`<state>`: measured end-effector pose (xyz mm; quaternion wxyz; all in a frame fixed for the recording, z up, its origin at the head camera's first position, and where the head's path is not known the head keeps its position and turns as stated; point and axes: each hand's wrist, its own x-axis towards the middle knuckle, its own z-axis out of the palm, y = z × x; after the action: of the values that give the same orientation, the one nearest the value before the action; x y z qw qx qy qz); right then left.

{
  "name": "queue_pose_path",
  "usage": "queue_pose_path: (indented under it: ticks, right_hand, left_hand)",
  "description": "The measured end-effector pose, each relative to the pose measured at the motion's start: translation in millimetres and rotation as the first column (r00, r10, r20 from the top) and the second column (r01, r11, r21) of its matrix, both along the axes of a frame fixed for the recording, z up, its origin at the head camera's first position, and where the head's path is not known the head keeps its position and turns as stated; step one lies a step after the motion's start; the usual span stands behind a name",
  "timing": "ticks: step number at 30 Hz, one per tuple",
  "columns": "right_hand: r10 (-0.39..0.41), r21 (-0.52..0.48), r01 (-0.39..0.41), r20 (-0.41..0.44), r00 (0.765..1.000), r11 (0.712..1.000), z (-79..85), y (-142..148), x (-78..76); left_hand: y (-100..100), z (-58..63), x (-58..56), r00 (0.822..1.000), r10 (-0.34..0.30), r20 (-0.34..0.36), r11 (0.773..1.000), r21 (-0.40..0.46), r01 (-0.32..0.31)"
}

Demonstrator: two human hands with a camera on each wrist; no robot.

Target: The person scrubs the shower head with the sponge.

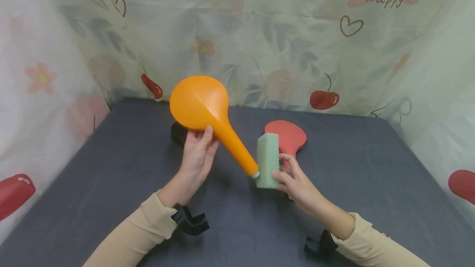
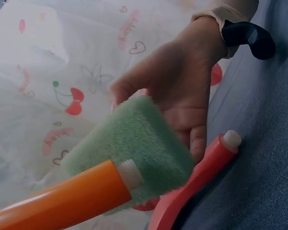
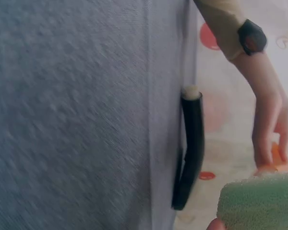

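Note:
My left hand grips an orange shower head by its round head, thumb on the face turned to me. Its handle slants down to the right and ends in a whitish threaded tip. Between the thumb and fingers of my right hand is a pale green sponge, stood upright. The tip meets the sponge's lower left side in the head view and overlaps its fuzzy face in the left wrist view. Both things are raised over the table.
Behind my right hand lies a red shower head, its handle toward me. A black shower head lies at the left, mostly hidden by my left hand in the head view. Dark grey cloth covers the table; a patterned curtain hangs around it.

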<state>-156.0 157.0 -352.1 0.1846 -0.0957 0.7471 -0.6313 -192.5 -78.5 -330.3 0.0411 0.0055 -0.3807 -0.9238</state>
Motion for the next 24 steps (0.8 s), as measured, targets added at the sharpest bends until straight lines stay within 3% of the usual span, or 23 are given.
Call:
queue_pose_path:
  ticks: [5, 9, 18, 24]
  right_hand:
    - [-0.023, 0.019, 0.024, -0.042, 0.999, 1.000, 4.1, 5.3, -4.7]
    - [-0.043, 0.040, 0.045, -0.062, 0.997, 0.998, 6.2, 10.0, -7.4]
    - [-0.102, 0.105, 0.112, -0.103, 0.990, 0.988, 11.8, 25.8, -12.1]
    - [-0.131, 0.119, 0.144, -0.112, 0.985, 0.982, 14.9, 38.8, -15.2]
  left_hand:
    - [0.8, -2.7, -0.5, 0.998, -0.019, 0.055, 0.997, -0.074, 0.023]
    - [1.5, -6.6, -1.2, 0.988, -0.062, 0.138, 0.979, -0.185, 0.087]
    - [4.0, -11.8, -15.6, 0.946, -0.168, 0.277, 0.884, -0.382, 0.269]
    - [13.2, -18.6, -28.7, 0.920, -0.190, 0.343, 0.816, -0.465, 0.342]
